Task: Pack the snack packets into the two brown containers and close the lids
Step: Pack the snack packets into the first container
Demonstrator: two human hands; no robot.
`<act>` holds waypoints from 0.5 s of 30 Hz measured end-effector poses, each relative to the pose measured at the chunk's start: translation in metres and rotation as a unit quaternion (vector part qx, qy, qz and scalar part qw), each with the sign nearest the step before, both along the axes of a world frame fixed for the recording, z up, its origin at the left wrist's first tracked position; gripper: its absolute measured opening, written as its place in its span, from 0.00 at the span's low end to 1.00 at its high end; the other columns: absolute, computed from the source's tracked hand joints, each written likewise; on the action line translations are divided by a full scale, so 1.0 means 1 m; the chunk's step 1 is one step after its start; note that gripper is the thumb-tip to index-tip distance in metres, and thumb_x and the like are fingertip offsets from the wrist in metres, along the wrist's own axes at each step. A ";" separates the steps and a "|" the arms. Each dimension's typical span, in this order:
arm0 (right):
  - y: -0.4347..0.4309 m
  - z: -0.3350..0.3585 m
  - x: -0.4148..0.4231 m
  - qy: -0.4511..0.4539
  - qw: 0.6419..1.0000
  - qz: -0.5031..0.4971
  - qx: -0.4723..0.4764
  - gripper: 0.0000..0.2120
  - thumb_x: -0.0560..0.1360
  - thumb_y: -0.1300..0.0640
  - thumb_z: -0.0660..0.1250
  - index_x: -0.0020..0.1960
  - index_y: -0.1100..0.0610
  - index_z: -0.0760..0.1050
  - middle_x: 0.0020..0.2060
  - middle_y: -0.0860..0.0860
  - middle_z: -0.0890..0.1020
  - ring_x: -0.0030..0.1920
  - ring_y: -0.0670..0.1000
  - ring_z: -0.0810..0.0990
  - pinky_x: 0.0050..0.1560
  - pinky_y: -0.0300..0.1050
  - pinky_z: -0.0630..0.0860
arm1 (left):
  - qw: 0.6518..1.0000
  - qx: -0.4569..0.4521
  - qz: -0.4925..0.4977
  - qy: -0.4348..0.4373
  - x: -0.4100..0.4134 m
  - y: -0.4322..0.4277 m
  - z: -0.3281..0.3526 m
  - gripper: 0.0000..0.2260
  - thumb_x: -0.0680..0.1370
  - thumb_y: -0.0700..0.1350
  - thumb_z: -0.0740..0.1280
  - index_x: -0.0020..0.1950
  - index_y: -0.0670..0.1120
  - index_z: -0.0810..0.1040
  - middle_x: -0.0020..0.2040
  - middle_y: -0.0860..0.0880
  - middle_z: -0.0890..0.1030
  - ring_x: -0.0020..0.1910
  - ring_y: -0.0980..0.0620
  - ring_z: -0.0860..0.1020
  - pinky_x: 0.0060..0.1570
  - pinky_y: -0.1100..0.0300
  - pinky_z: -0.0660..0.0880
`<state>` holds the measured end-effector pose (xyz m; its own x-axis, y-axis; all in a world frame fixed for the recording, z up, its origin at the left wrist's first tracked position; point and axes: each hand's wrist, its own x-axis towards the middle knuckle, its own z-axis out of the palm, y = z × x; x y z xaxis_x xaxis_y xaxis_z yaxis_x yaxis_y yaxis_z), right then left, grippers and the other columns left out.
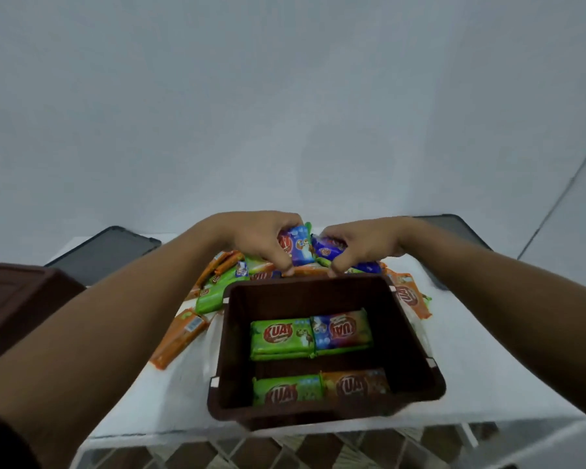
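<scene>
An open brown container (234,336) stands on the white table in front of me, with several green, blue and orange snack packets (281,336) lying flat inside. Behind it lies a heap of loose packets (217,282). My left hand (261,242) grips a blue packet (300,247) above that heap. My right hand (362,245) grips another blue packet (329,248) beside it. A second brown container (17,299), lid on, sits at the left edge.
The white table (487,377) ends near me, with a patterned floor below. Two dark flat lids or trays (105,252) lie at the far left and far right (454,225) of the table. A pale wall rises behind.
</scene>
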<state>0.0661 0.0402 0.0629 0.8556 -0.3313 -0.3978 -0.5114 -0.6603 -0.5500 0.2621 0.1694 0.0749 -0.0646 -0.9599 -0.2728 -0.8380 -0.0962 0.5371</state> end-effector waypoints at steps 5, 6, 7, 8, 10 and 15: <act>0.045 -0.009 -0.019 0.053 0.990 0.040 -0.123 0.32 0.63 0.40 0.79 0.62 0.43 0.69 0.57 0.46 0.77 0.56 0.51 0.77 0.59 0.53 0.76 | 0.999 0.012 -0.031 -0.005 -0.019 0.035 -0.011 0.24 0.70 0.46 0.81 0.62 0.53 0.75 0.54 0.55 0.82 0.50 0.57 0.81 0.50 0.63 0.79; 0.054 -0.013 -0.023 0.061 0.988 0.047 -0.132 0.33 0.63 0.40 0.79 0.64 0.43 0.69 0.57 0.46 0.76 0.55 0.51 0.77 0.59 0.52 0.76 | 0.999 0.019 -0.042 -0.002 -0.023 0.040 -0.015 0.24 0.69 0.47 0.81 0.61 0.54 0.76 0.54 0.56 0.82 0.49 0.58 0.81 0.48 0.65 0.78; 0.062 -0.017 -0.026 0.072 0.987 0.051 -0.133 0.34 0.64 0.41 0.79 0.65 0.44 0.69 0.57 0.45 0.76 0.55 0.51 0.77 0.57 0.51 0.76 | 0.998 0.030 -0.051 0.003 -0.026 0.045 -0.019 0.23 0.69 0.48 0.81 0.60 0.54 0.77 0.53 0.56 0.82 0.48 0.59 0.82 0.46 0.66 0.78; 0.069 -0.021 -0.029 0.083 0.986 0.056 -0.132 0.32 0.65 0.42 0.80 0.64 0.44 0.69 0.56 0.45 0.77 0.54 0.50 0.78 0.56 0.50 0.77 | 0.997 0.046 -0.057 0.013 -0.029 0.049 -0.024 0.22 0.70 0.48 0.81 0.60 0.53 0.77 0.52 0.57 0.83 0.47 0.60 0.82 0.45 0.67 0.77; 0.081 -0.030 -0.033 0.108 0.982 0.065 -0.138 0.30 0.65 0.42 0.80 0.61 0.44 0.70 0.54 0.43 0.77 0.52 0.48 0.78 0.54 0.48 0.78 | 0.993 0.092 -0.065 0.036 -0.034 0.054 -0.035 0.20 0.72 0.47 0.80 0.61 0.51 0.78 0.53 0.55 0.84 0.49 0.59 0.83 0.45 0.66 0.77; 0.101 -0.061 -0.036 0.179 0.970 0.078 -0.145 0.33 0.71 0.48 0.77 0.71 0.48 0.66 0.63 0.49 0.75 0.59 0.52 0.76 0.58 0.49 0.76 | 0.976 0.192 -0.060 0.083 -0.039 0.057 -0.072 0.19 0.76 0.43 0.75 0.66 0.48 0.77 0.59 0.49 0.84 0.57 0.50 0.83 0.52 0.58 0.81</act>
